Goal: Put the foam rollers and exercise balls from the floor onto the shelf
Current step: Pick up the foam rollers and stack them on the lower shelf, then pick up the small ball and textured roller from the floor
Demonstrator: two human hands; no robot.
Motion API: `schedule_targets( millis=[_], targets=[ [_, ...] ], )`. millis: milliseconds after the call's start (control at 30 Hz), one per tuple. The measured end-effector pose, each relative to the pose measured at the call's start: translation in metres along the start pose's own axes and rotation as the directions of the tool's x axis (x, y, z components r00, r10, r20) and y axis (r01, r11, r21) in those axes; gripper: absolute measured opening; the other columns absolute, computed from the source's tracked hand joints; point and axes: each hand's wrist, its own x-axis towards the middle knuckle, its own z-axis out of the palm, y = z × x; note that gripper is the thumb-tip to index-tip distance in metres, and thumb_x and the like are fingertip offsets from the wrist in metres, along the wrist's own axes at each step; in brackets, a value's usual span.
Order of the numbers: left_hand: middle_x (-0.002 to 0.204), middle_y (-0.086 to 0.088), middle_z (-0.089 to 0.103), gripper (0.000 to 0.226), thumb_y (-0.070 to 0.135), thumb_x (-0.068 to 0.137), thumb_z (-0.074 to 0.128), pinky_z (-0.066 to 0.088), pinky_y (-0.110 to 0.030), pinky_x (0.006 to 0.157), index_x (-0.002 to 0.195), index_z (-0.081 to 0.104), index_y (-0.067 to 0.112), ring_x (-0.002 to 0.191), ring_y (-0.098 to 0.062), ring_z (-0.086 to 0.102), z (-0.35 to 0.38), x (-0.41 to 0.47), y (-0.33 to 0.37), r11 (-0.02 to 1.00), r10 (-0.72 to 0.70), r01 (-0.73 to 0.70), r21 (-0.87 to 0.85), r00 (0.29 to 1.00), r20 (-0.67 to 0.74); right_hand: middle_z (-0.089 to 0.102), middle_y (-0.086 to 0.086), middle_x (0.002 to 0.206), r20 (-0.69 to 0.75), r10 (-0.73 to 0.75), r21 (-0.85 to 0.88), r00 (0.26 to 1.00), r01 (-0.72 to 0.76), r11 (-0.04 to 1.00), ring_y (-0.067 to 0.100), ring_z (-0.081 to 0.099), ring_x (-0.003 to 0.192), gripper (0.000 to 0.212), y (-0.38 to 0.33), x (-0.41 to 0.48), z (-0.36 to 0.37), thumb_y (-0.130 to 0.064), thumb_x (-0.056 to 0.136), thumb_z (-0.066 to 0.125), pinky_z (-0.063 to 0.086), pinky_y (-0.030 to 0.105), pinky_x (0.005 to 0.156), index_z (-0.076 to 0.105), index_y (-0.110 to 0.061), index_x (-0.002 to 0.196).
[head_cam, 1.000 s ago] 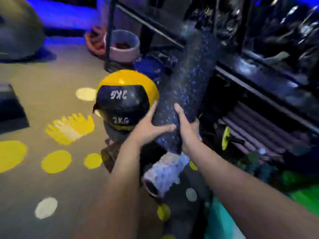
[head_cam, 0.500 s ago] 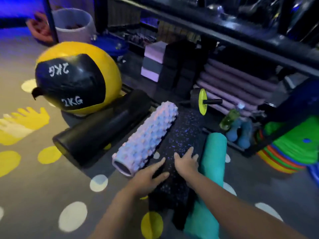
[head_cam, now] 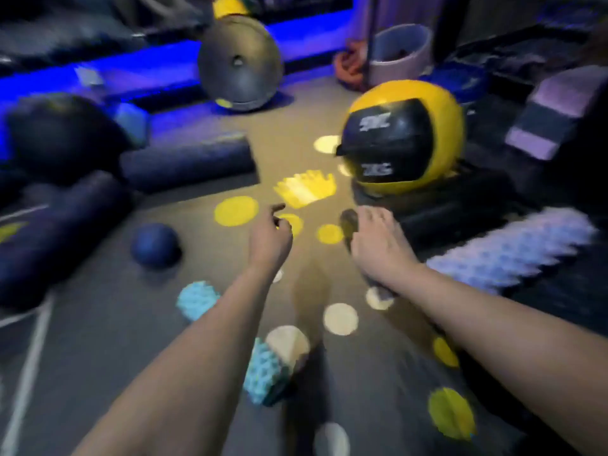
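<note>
Foam, so light and slightly squashy by my guess, the dark roller [head_cam: 187, 161] lies on the floor [head_cam: 98, 330] ahead-left of the empty, loosely curled left hand [head_cam: 269, 236], best clasped mid-length, while the right hand [head_cam: 378, 248] hangs slack-fingered, holding nothing I can make out.

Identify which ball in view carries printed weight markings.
The yellow-and-black ball, beyond the right hand; its black panel bears white lettering. The grey ball and small dark blue ball look plain.
</note>
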Motion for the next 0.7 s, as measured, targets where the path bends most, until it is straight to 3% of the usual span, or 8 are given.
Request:
schedule_targets(
  millis=[67, 167, 233, 300, 367, 433, 533, 700],
  targets=[
    [0.099, -0.007, 0.069, 0.036, 0.016, 0.094, 0.051, 0.051, -0.038, 0.087, 0.129, 0.062, 0.017, 0.1, -0.035, 0.067, -0.078, -0.008, -0.049, 0.983, -0.133, 0.151, 0.107, 0.978, -0.158, 0.047, 0.016, 0.142, 0.159, -0.088, 0.013, 0.983, 0.087, 0.996, 0.036, 0.038, 0.135, 0.047, -0.059, 0.011, 0.015, -0.022, 0.096, 0.049, 0.035, 0.045, 0.11, 0.043, -0.008, 0.14],
    [0.116, -0.012, 0.071, 0.033, 0.013, 0.093, 0.054, 0.048, -0.037, 0.091, 0.125, 0.062, 0.015, 0.11, -0.033, 0.065, -0.162, -0.054, -0.121, 0.927, -0.271, 0.329, 0.179, 0.919, -0.285, 0.044, 0.024, 0.146, 0.402, -0.149, 0.082, 0.903, 0.127, 0.989, 0.041, 0.038, 0.138, 0.054, -0.153, -0.004, 0.063, -0.036, 0.101, 0.05, 0.036, 0.046, 0.11, 0.042, -0.004, 0.143],
    [0.113, -0.011, 0.072, 0.034, 0.013, 0.092, 0.053, 0.049, -0.037, 0.089, 0.125, 0.061, 0.017, 0.107, -0.034, 0.066, -0.195, -0.084, -0.162, 0.878, -0.351, 0.422, 0.224, 0.888, -0.298, 0.036, 0.026, 0.152, 0.52, -0.201, 0.131, 0.83, 0.155, 0.979, 0.043, 0.034, 0.141, 0.079, -0.2, -0.032, 0.103, -0.052, 0.097, 0.055, 0.031, 0.048, 0.114, 0.027, -0.005, 0.152],
    [0.103, -0.007, 0.07, 0.037, 0.015, 0.093, 0.053, 0.051, -0.035, 0.084, 0.129, 0.059, 0.019, 0.098, -0.031, 0.065, -0.214, -0.109, -0.188, 0.842, -0.397, 0.461, 0.28, 0.881, -0.258, 0.03, 0.028, 0.154, 0.641, -0.147, 0.089, 0.753, 0.117, 0.989, 0.046, 0.034, 0.14, 0.115, -0.217, -0.063, 0.142, -0.066, 0.082, 0.069, 0.031, 0.055, 0.113, 0.002, -0.012, 0.159],
    [0.097, -0.002, 0.068, 0.036, 0.014, 0.095, 0.052, 0.049, -0.033, 0.079, 0.13, 0.059, 0.019, 0.092, -0.026, 0.064, -0.221, -0.125, -0.198, 0.834, -0.4, 0.447, 0.323, 0.894, -0.204, 0.03, 0.03, 0.15, 0.709, -0.054, 0.009, 0.703, 0.067, 0.998, 0.048, 0.04, 0.134, 0.133, -0.207, -0.09, 0.167, -0.058, 0.076, 0.078, 0.036, 0.06, 0.108, -0.02, -0.02, 0.157],
    [0.094, 0.0, 0.067, 0.037, 0.013, 0.095, 0.051, 0.049, -0.031, 0.08, 0.13, 0.06, 0.018, 0.091, -0.025, 0.064, -0.223, -0.131, -0.198, 0.844, -0.381, 0.416, 0.339, 0.909, -0.166, 0.034, 0.029, 0.146, 0.689, -0.039, -0.01, 0.724, 0.064, 0.998, 0.045, 0.048, 0.128, 0.131, -0.191, -0.101, 0.172, -0.046, 0.079, 0.077, 0.043, 0.053, 0.104, -0.026, -0.022, 0.156],
    [0.095, 0.0, 0.066, 0.038, 0.011, 0.094, 0.052, 0.043, -0.027, 0.08, 0.13, 0.061, 0.015, 0.098, -0.027, 0.066, -0.22, -0.114, -0.179, 0.866, -0.328, 0.365, 0.342, 0.931, -0.164, 0.039, 0.024, 0.144, 0.579, -0.073, 0.072, 0.812, 0.038, 0.997, 0.042, 0.049, 0.129, 0.122, -0.189, -0.084, 0.145, -0.049, 0.08, 0.074, 0.044, 0.045, 0.104, -0.013, -0.015, 0.159],
    [0.114, -0.012, 0.066, 0.044, 0.012, 0.093, 0.054, 0.047, -0.036, 0.091, 0.138, 0.053, 0.012, 0.111, -0.033, 0.062, -0.204, -0.061, -0.138, 0.907, -0.27, 0.317, 0.276, 0.943, -0.193, 0.046, 0.02, 0.139, 0.399, 0.046, 0.428, 0.916, -0.231, 0.874, 0.041, 0.051, 0.125, 0.107, -0.205, -0.046, 0.11, -0.051, 0.077, 0.074, 0.043, 0.044, 0.1, 0.008, -0.017, 0.155]
  ],
)
